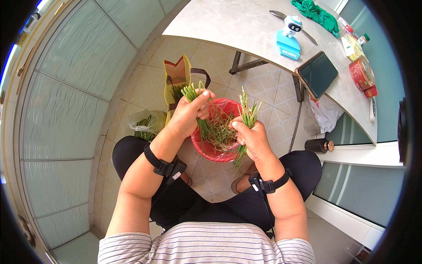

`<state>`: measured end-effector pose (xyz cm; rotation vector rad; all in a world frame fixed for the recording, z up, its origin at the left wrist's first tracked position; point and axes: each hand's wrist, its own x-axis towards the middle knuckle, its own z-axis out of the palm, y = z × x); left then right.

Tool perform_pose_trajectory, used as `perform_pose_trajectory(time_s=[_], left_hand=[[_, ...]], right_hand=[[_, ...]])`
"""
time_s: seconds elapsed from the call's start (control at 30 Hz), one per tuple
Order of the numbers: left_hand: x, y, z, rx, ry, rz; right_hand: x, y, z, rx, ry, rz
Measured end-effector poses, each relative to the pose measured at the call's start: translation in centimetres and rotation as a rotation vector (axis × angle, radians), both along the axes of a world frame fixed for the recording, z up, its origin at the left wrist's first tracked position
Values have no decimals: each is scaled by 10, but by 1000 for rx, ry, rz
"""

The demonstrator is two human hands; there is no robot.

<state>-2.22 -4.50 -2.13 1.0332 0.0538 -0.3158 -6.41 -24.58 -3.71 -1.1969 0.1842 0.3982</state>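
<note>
My left hand point(189, 113) is closed round a bunch of green chives point(190, 91), their cut ends sticking up past the thumb and the leaves hanging below. In my right hand point(255, 138) is a second, looser bunch of chives point(249, 113), with paler, ragged ends on top. Both hands are over a red bin point(210, 155) lined with a thin plastic bag, one at each side of its mouth. Tangled green and brown scraps point(222, 132) lie inside it.
Left of the bin stand a yellow paper bag point(184, 66) and a clear plastic bag point(140, 119), both with greens inside. A table point(220, 20) at the far right carries a knife point(277, 14), a phone or tablet point(317, 74) and a red tub point(361, 74). A dark bottle point(317, 145) lies below.
</note>
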Motion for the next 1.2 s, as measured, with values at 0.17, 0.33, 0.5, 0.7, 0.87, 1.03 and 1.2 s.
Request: perform_pose_trajectory(time_s=[0.17,0.33,0.5,0.7,0.87,1.03,1.2], left_hand=[[1,-1,4,-37,-31,76],[7,12,10,-106,-2,87],[9,18,11,-130,43,78],[6,12,15,-87,51,65],[1,6,14,-43,78,-6],[-8,-11,-1,177,-9,-135],[-16,-27,5,289,-22,-139]], right_hand=[[2,-4,-9,138,65,-55],[2,-3,-5,-14,73,-48],[2,-2,-14,-74,2,-22],[1,0,-7,-76,-3,-41],[1,0,-1,-24,54,-11],[0,0,0,22,28,142],[-1,3,3,60,24,126]])
